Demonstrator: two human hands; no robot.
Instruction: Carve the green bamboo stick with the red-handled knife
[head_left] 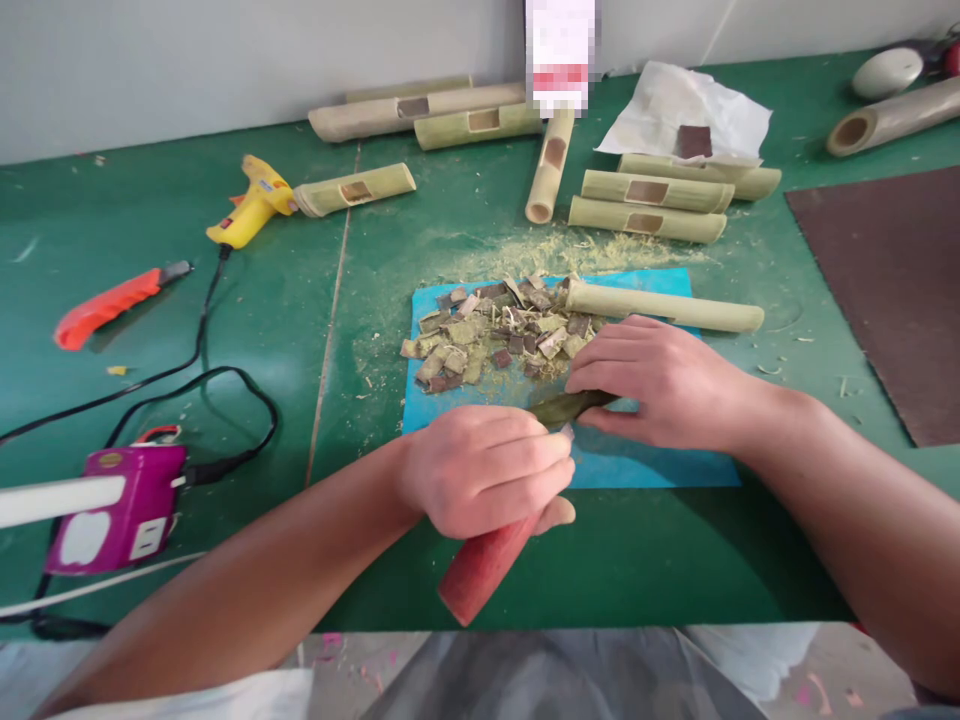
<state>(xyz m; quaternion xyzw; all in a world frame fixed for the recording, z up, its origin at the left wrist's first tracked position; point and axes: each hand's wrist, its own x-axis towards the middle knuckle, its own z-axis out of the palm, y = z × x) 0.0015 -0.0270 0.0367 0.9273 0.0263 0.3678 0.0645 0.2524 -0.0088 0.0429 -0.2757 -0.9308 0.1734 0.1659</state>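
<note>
My left hand (495, 470) is wrapped round a red-handled tool (487, 575). A small shiny bit shows by its fingertips, but most of the working end is hidden. My right hand (652, 380) pinches a dark olive-green piece (566, 405), whose other end reaches my left hand; I cannot make out its kind. Both hands are over a blue sheet (645, 460). Beyond them, a heap of brown and greenish chips (517, 335) lies on the sheet. A pale bamboo tube (667, 303) rests across its far right edge, just past my right hand.
Several bamboo tubes with cut windows (645, 220) lie along the back. A yellow glue gun (251, 205), an orange utility knife (120, 305) and a purple power socket box (120, 500) with cords are at left. Brown sheet material (885, 290) and white paper (675, 110) are at right.
</note>
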